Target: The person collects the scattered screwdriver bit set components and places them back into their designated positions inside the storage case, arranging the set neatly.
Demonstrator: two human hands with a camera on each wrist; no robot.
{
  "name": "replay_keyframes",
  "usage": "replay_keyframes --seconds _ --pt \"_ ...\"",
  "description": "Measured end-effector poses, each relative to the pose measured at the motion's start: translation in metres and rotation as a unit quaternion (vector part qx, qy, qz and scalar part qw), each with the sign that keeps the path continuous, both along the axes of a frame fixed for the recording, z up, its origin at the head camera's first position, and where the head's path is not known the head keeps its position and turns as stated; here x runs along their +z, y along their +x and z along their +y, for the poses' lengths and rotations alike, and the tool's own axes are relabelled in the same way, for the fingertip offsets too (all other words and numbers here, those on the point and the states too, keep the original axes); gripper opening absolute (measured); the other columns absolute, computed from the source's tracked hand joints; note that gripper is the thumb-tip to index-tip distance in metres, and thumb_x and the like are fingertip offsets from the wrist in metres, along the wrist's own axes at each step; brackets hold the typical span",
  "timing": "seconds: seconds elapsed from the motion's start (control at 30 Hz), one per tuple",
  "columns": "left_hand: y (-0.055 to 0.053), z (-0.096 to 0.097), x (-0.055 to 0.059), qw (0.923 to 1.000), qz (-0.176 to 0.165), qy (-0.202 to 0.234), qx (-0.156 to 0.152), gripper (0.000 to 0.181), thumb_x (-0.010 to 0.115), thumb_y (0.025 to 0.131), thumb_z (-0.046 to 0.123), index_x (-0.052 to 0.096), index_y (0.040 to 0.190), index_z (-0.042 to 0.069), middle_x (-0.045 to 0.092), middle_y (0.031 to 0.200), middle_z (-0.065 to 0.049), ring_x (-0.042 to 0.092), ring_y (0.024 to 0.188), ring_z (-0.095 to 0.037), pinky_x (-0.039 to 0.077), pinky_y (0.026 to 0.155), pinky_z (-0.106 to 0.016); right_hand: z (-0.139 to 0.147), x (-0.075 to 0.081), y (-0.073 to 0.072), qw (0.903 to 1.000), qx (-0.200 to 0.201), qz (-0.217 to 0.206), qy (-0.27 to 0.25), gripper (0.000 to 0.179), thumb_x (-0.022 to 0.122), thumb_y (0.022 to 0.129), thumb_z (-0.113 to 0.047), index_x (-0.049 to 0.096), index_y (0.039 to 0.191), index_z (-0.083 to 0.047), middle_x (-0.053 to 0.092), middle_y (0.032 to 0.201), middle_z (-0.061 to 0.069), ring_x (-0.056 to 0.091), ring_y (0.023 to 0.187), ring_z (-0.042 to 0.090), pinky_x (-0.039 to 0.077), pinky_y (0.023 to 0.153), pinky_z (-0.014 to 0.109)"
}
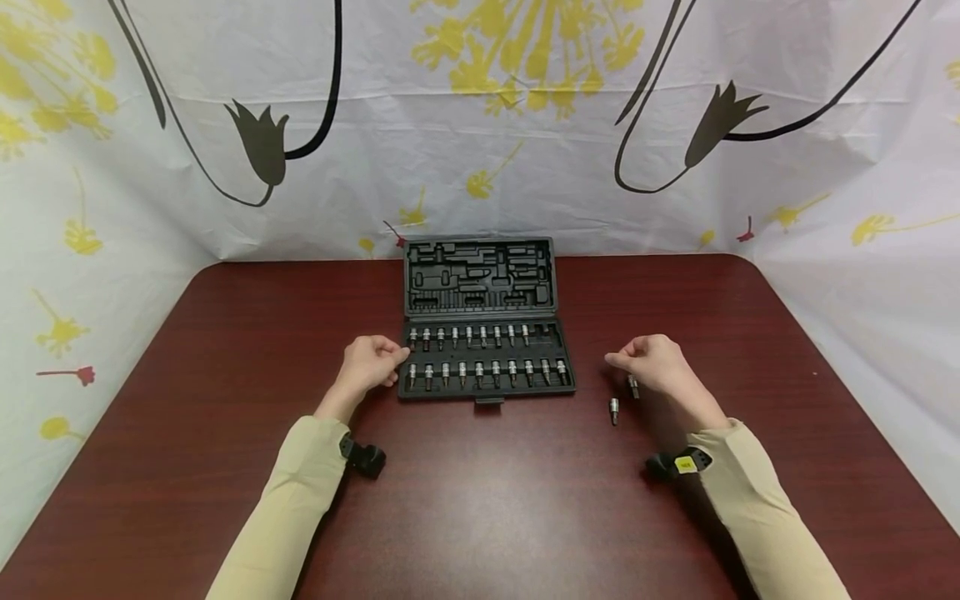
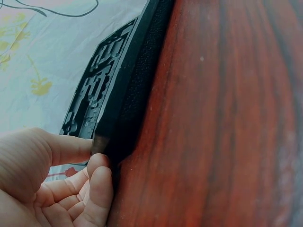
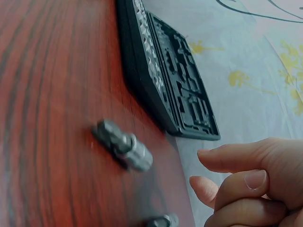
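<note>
A black bit socket case (image 1: 487, 396) lies opened out on the table, holding two rows of silver bit sockets. The right end of its upper row shows bare slots. My left hand (image 1: 371, 363) pinches the case's left edge between thumb and fingers; in the left wrist view the thumb (image 2: 71, 149) presses on its rim. To the right of the case, my right hand (image 1: 654, 360) hovers with fingers loosely curled and thumb apart from the index finger, nothing between them. One loose bit socket (image 1: 614, 411) lies below that hand, and a second bit socket (image 1: 633, 386) lies right beside it.
The case lid (image 1: 480, 275), with moulded recesses, leans back near a white patterned cloth (image 1: 480, 200) hanging behind the table. The dark red wooden table (image 1: 487, 500) stretches to both sides. Each wrist carries a small black camera (image 1: 363, 458).
</note>
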State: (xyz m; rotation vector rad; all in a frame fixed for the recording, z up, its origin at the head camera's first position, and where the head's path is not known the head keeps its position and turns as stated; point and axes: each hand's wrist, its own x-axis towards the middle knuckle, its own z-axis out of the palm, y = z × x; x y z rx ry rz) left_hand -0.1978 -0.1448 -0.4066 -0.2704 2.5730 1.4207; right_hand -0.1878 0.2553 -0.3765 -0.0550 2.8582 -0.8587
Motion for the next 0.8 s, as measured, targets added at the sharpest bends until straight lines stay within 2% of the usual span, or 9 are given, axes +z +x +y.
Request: replay_keyframes --seconds 0.1,0.3,0.47,0.8 --pt "0.000 0.001 0.000 1.0000 -0.002 -0.002 0.002 0.021 0.064 0.090 0.019 0.064 0.094 -0.002 0.063 0.070 -0.007 0.057 0.052 -0.012 0.051 0.049 -0.025 0.006 0.000 0.002 1.0000 0.002 0.003 0.007 0.028 0.064 0.087 -0.026 0.065 0.074 -0.001 0.056 0.063 -0.002 0.047 0.062 0.016 0.038 0.054 0.027" --pt "0.000 0.002 0.000 1.0000 0.007 -0.004 0.004 0.020 0.065 0.089 0.017 0.064 0.092 -0.003 0.063 0.069 -0.007 0.056 0.050 -0.010 0.051 0.047 -0.024 0.012 0.001 0.004 0.9993 0.007 -0.026 0.026 0.031 0.065 0.087 -0.030 0.065 0.072 -0.003 0.054 0.064 -0.003 0.045 0.062 0.015 0.037 0.054 0.027" --pt "0.000 0.002 0.000 1.0000 0.007 0.000 0.005 0.020 0.065 0.089 0.017 0.064 0.092 -0.003 0.063 0.068 -0.006 0.055 0.050 -0.010 0.050 0.046 -0.023 0.015 0.000 0.006 0.9988 0.011 -0.034 0.034 0.031 0.068 0.085 -0.031 0.064 0.068 -0.005 0.053 0.061 -0.005 0.045 0.061 0.013 0.037 0.053 0.026" --pt "0.000 0.002 0.001 1.0000 0.004 0.001 0.008 0.020 0.065 0.088 0.017 0.064 0.092 -0.003 0.063 0.068 -0.005 0.055 0.050 -0.009 0.050 0.046 -0.023 0.018 -0.002 0.006 0.9985 0.015 -0.022 0.048 0.030 0.069 0.082 -0.028 0.063 0.062 -0.006 0.052 0.058 -0.005 0.044 0.059 0.014 0.036 0.053 0.026"
